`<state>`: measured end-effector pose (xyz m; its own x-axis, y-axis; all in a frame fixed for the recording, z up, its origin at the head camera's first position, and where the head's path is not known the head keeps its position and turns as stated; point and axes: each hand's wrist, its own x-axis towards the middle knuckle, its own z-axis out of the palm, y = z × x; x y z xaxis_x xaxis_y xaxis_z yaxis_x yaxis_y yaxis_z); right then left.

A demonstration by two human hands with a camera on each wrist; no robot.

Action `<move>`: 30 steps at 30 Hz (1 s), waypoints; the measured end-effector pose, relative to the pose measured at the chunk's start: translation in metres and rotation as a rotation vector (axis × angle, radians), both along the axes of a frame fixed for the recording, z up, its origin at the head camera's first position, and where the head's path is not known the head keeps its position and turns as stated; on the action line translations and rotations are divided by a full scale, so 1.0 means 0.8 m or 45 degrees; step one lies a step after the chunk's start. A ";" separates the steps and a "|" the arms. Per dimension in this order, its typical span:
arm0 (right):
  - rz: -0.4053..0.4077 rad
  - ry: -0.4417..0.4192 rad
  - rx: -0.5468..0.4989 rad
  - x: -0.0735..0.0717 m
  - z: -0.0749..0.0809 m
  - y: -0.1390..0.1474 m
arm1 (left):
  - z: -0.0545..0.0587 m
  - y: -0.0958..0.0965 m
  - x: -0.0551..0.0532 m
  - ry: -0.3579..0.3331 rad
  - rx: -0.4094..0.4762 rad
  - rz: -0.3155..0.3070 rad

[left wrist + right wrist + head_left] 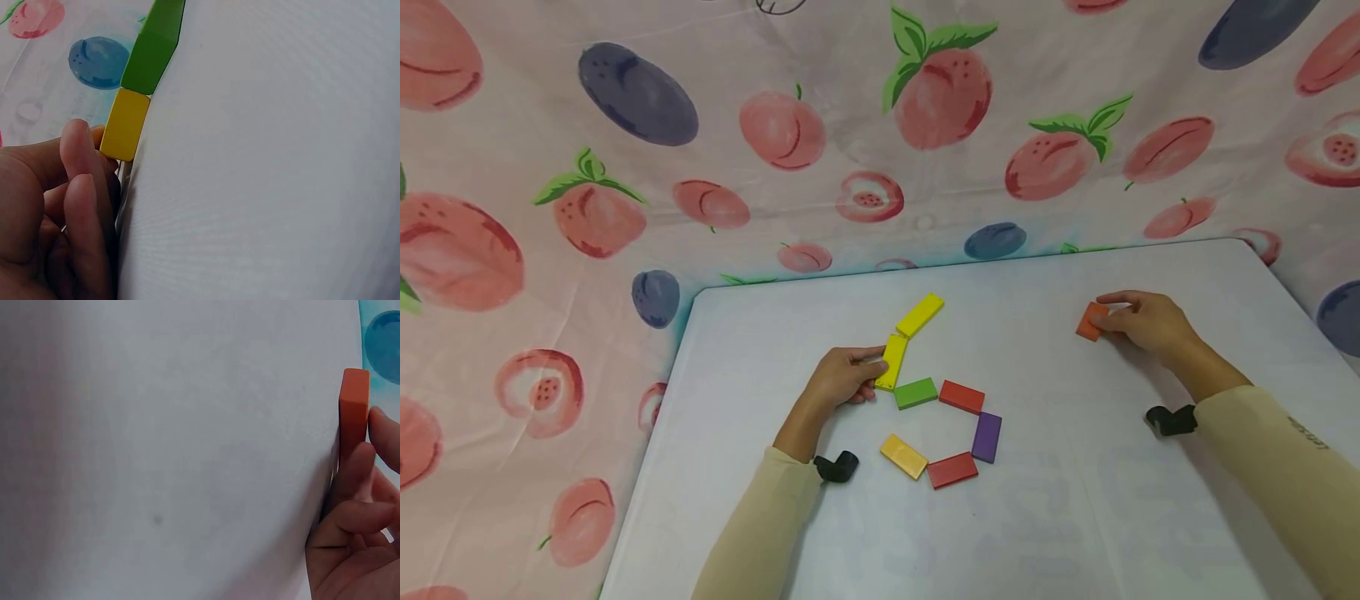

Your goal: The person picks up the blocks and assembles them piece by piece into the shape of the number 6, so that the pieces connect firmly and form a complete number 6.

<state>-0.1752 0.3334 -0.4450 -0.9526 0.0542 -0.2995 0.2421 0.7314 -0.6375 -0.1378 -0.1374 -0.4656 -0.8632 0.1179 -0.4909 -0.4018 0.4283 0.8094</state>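
My left hand (842,377) pinches a flat yellow block (892,362) between thumb and fingers. The yellow block's end also shows in the left wrist view, with a green block (149,56) against it. A second yellow block (920,315) slants away from its far end. The green block, a red block (962,397), a purple block (987,437), another red block (952,471) and an amber block (903,457) curve round nearly end to end. Far to the right, my right hand (1152,327) pinches an orange block (1092,321) low over the table; fingertips grip its sides in the right wrist view.
The blocks lie on a white table (1060,533) with rounded far corners. Behind and left of it hangs a cloth (722,100) printed with peaches and blue fruit. Dark wrist-worn devices (838,467) stick out by both sleeves, close over the table.
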 end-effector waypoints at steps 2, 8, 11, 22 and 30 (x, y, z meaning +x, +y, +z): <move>0.009 -0.012 0.021 0.000 -0.002 0.001 | 0.000 0.000 0.001 -0.001 0.001 0.001; 0.035 -0.009 0.105 0.000 -0.002 0.002 | 0.000 0.001 0.001 -0.007 0.010 -0.002; 0.059 0.010 0.138 0.001 -0.001 0.000 | -0.001 0.001 0.000 0.008 0.018 -0.009; 0.286 -0.121 0.159 -0.003 0.012 -0.019 | -0.001 0.000 0.000 0.017 0.021 -0.020; 0.400 -0.180 0.129 -0.001 0.018 -0.039 | -0.002 -0.001 -0.001 0.013 0.025 -0.019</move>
